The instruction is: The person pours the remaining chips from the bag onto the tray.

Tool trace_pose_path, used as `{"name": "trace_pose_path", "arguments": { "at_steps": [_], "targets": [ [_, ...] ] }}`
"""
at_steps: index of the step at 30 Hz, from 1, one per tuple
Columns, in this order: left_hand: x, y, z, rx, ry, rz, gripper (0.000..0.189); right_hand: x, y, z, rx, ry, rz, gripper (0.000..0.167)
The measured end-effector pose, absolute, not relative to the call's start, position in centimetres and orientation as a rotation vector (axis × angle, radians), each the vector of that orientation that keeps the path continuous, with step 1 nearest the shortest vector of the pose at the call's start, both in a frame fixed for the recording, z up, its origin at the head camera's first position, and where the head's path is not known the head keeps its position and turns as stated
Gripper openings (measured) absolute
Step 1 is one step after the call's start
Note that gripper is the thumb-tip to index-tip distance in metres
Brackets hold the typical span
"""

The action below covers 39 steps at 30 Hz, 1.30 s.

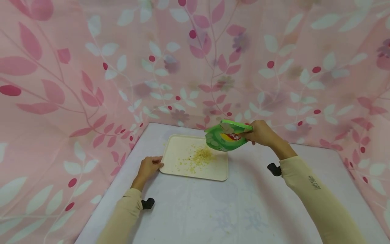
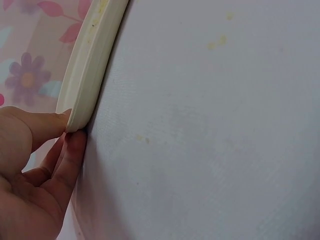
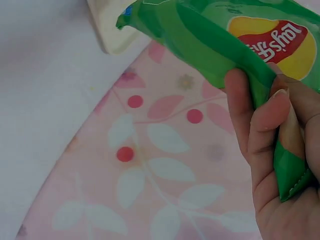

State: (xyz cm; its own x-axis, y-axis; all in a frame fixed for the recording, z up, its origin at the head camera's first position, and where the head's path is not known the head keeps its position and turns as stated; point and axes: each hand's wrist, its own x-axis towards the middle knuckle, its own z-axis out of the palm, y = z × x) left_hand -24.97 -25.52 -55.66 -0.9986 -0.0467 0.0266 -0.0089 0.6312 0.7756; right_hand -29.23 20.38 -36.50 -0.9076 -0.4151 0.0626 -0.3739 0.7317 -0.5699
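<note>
A cream rectangular tray (image 1: 173, 152) lies on the table, with a heap of yellow chip crumbs (image 1: 202, 156) towards its right half and bits scattered around. My left hand (image 1: 149, 167) pinches the tray's near left corner, thumb on the rim and fingers beneath it, as the left wrist view shows. My right hand (image 1: 260, 134) grips a green Lay's chip bag (image 1: 217, 139) by one end and holds it up over the tray's right side, tilted towards the heap. In the right wrist view the fingers curl round the crumpled end of the bag. The bag's inside is hidden.
A white cloth covers the table (image 1: 195, 210), with a few small crumbs (image 2: 217, 43) on it near the tray. Pink leaf-patterned curtains (image 1: 195, 67) stand close behind and along both sides of the table. Each wrist carries a black mount (image 1: 274, 169).
</note>
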Motion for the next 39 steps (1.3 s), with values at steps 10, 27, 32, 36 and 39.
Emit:
{"name": "trace_pose_path", "arguments": {
  "at_steps": [10,27,32,36,39],
  "targets": [
    [-25.2,-25.4,-56.0,0.026,-2.783,-1.324,0.037,-29.5,19.6,-36.9,-0.685,2.796,-0.949,0.017],
    [-25.0,-25.5,-55.9,0.008,-2.771,-1.334,0.037,-28.9,20.2,-36.2,-0.833,2.832,-0.737,0.016],
    [-24.9,-25.6,-56.1,-0.009,-2.783,-1.341,0.038,-28.2,20.0,-35.1,-0.872,2.888,-0.87,0.017],
    [-24.9,-25.7,-56.0,0.013,-2.766,-1.353,0.038,-28.3,19.5,-35.0,-0.842,2.885,-0.764,0.012],
    [-25.2,-25.7,-56.1,-0.003,-2.768,-1.339,0.038,-28.7,19.1,-35.6,-0.791,2.858,-0.651,0.013]
  ]
}}
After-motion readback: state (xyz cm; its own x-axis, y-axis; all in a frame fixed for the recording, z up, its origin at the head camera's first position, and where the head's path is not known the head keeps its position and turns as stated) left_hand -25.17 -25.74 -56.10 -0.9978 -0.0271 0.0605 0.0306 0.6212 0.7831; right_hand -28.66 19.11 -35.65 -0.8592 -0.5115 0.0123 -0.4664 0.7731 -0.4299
